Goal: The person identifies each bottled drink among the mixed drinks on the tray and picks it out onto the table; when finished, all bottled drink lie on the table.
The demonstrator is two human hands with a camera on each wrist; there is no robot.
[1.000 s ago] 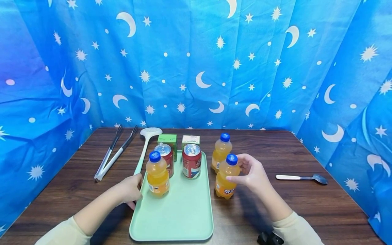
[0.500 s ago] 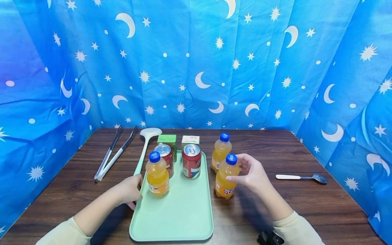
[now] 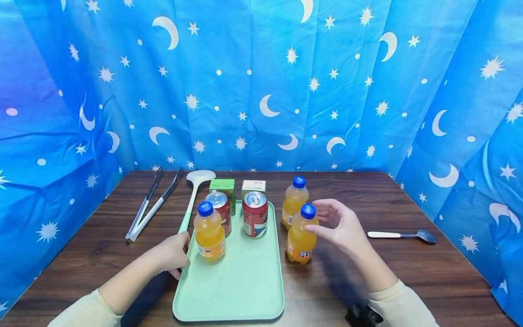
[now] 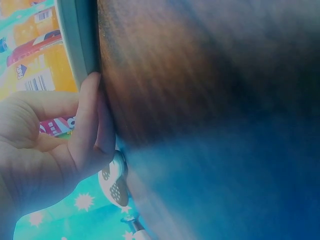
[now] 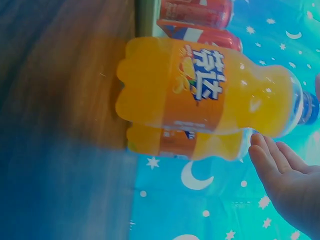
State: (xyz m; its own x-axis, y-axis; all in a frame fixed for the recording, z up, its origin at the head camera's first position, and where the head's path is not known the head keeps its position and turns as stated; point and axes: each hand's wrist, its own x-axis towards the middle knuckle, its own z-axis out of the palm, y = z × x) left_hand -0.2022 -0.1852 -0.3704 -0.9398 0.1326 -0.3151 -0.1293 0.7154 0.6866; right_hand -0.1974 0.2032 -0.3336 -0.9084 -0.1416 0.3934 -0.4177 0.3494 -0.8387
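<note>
My left hand grips the left rim of a pale green tray; its fingers are at the rim in the left wrist view. On the tray stand an orange soda bottle and two red soda cans, one to the right and one behind the bottle. My right hand is beside another orange soda bottle upright on the table, right of the tray. Its fingers are spread and fairly straight near the bottle's neck; contact is hard to tell. A third orange soda bottle stands behind.
A green box and a whitish box stand behind the cans. Left of the tray lie a pale skimmer, its handle end hidden by my left hand, and metal tongs. A white-handled spoon lies at the right.
My right hand has loosened from the front bottle, its fingers spreading and shifting slightly up and right. The bottle stays in place. The left hand and tray have not moved.
</note>
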